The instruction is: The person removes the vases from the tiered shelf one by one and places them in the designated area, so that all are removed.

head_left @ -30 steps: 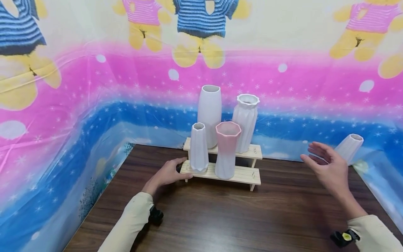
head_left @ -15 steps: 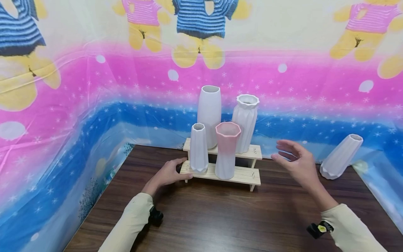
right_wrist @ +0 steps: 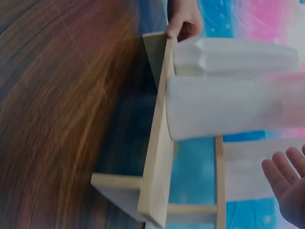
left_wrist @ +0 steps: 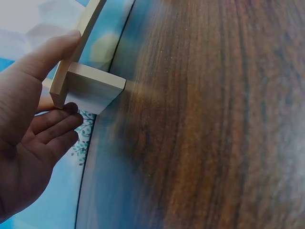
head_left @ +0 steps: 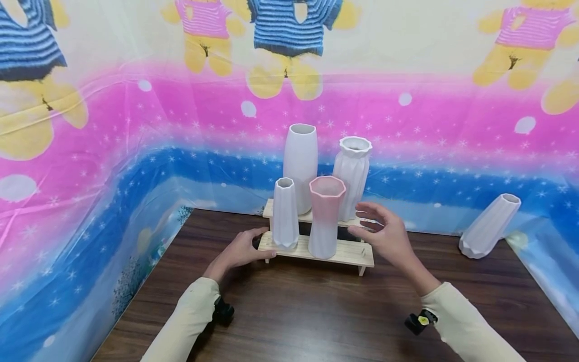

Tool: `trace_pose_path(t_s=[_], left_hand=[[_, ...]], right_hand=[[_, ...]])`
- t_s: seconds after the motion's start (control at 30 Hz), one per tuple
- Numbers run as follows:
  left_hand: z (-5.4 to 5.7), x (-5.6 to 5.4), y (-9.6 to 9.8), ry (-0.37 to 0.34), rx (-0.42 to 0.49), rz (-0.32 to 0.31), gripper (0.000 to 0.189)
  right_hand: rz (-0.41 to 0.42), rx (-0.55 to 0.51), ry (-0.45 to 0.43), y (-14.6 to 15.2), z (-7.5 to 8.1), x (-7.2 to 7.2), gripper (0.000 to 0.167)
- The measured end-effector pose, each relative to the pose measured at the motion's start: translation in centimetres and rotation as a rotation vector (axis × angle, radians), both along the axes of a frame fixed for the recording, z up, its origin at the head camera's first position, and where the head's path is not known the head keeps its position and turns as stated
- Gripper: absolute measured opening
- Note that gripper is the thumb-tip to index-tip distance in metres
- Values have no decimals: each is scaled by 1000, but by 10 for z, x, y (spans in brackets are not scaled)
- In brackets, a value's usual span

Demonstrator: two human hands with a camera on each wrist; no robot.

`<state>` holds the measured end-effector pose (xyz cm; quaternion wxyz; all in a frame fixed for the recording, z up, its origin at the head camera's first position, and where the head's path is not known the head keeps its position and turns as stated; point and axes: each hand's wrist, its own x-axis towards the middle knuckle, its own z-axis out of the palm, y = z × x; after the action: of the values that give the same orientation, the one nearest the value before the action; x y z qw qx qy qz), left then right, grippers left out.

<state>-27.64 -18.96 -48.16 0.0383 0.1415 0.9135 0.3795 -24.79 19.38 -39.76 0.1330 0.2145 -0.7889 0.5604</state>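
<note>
A two-step wooden stand (head_left: 353, 255) holds a narrow white fluted vase (head_left: 285, 218) and a pink-to-white vase (head_left: 323, 221) on its lower step. Behind them, a tall smooth white vase (head_left: 300, 166) and a white vase with a scalloped rim (head_left: 350, 173) occupy the upper step. My left hand (head_left: 242, 249) grips the left end of the lower step; in the left wrist view, the thumb (left_wrist: 52, 52) lies on the board's edge and the fingers curl behind it. With fingers loosely bent and holding nothing, my right hand (head_left: 384, 234) is at the stand's right end.
Another white fluted vase (head_left: 488, 229) stands apart on the right of the dark wooden table (head_left: 307, 311), near its back edge. A printed cloth (head_left: 407, 125) with bears and snowflakes hangs behind and along both sides.
My right hand has moved left, away from the lone vase on the right, to the stand's right end. My left hand keeps its grip, and the vases stay in place.
</note>
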Motion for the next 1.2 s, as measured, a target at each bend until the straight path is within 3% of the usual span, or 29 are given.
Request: trace_pose_path(t_s=[0.47,0.9,1.2], left_hand=[[1,2,-1,2,-4,-7,90],[2,-2,-1,15,0,-23,90],[3,-2,-1,2,-6,-22,90]], right_hand=[[-20,0,-80,-47,-5,-11,70],[-152,100,-35,-68,-7,-15,70],[-186,148,-19,-71,-5,-13,67]])
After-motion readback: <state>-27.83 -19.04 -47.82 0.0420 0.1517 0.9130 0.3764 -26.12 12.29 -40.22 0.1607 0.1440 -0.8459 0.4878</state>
